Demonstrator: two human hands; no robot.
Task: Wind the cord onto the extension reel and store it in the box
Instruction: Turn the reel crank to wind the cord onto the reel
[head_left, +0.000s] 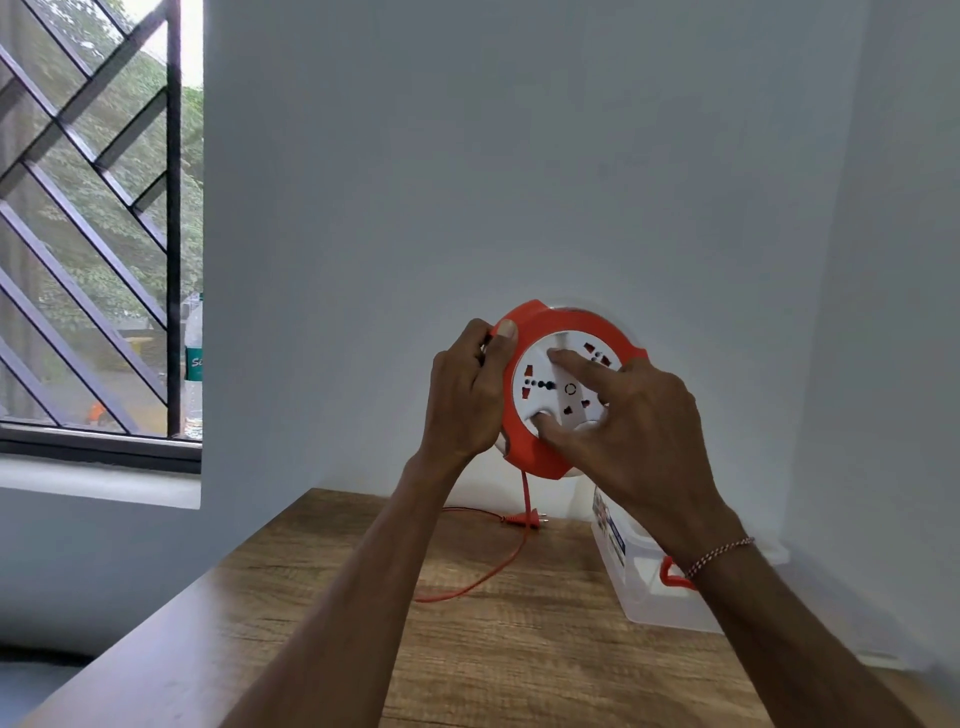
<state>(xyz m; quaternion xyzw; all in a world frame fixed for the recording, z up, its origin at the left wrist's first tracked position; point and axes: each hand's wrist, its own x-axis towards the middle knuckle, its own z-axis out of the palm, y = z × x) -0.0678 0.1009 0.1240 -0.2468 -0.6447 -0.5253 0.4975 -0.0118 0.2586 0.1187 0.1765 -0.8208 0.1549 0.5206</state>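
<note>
The left hand (462, 395) is clamping the orange rim of the extension reel (563, 387), bracing it in the air above the surface (519, 649). The right hand (623, 415), its grip spread, is pressing fingertips (556, 356) into the white dial, likely to crank it. The cord (498, 566) is trailing slack mid-surface; the box (639, 577) is waiting by the right edge.

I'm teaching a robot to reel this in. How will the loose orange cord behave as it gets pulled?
The cord is probably floppy: it hangs limp from the reel and lies in a slack curve on the table. It looks thin and light, so it should drag easily. The plug at its end may skid or snag.
</note>
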